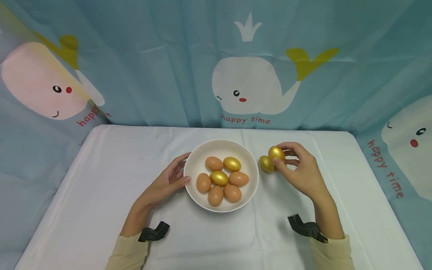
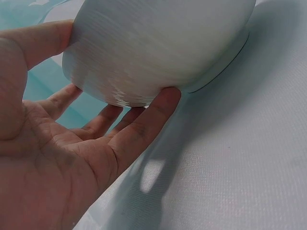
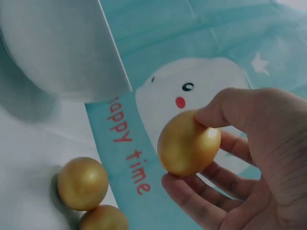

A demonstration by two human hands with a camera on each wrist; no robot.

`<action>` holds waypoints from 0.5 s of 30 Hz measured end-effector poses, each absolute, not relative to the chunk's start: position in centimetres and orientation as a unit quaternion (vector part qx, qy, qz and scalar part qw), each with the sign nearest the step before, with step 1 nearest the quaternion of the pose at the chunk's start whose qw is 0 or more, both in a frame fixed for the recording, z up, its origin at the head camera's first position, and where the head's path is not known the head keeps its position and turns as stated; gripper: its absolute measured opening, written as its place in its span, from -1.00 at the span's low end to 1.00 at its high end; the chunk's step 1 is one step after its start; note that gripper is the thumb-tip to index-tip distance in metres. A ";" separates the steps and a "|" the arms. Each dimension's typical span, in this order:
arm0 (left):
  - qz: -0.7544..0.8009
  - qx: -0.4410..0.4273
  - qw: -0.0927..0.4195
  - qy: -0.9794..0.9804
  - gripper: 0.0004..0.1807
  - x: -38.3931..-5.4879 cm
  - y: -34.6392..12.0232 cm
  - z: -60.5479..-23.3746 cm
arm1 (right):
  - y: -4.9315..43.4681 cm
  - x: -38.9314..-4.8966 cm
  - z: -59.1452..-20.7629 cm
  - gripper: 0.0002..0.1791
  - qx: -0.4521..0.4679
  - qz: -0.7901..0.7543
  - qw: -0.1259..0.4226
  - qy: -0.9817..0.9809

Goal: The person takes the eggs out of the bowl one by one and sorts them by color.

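Observation:
A white bowl (image 1: 193,197) stands on the table, holding several brown eggs (image 1: 215,195) and two golden eggs (image 1: 219,178). My left hand (image 1: 167,180) grips the bowl's left side, thumb at the rim and fingertips against the outer wall, as the left wrist view shows. To the right of the bowl, my right hand (image 1: 301,170) pinches a golden egg (image 3: 188,143) between thumb and fingers, held off the cloth. Two other golden eggs lie on the cloth below it in the right wrist view: one golden egg (image 3: 82,183) and a second golden egg (image 3: 104,219) touching it, cut by the frame edge.
White cloth (image 1: 216,243) covers the table. Behind and at both sides hangs a blue curtain (image 1: 152,75) printed with whales. A black wrist mount (image 1: 153,231) sits on the left wrist, and another black mount (image 1: 306,227) on the right one.

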State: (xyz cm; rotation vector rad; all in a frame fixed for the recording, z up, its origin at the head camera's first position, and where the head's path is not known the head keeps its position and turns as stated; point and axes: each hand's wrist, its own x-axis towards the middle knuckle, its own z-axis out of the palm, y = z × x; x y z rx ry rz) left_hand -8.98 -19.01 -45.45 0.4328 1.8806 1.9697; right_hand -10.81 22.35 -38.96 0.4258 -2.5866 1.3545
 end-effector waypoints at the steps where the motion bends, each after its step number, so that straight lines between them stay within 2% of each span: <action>1: 0.700 0.154 0.191 0.670 -0.19 -9.0 -19.1 -45.4 | 22.5 -10.8 -39.0 -0.58 0.136 0.455 0.098 -0.875; 8: 0.693 0.157 0.187 0.679 -0.19 -9.0 -19.6 -45.3 | 23.8 -11.2 -39.4 -0.59 0.077 0.441 0.097 -0.889; 15: 0.693 0.153 0.196 0.677 -0.19 -9.1 -19.2 -45.5 | 25.6 -11.5 -40.0 -0.56 0.028 0.426 0.073 -0.902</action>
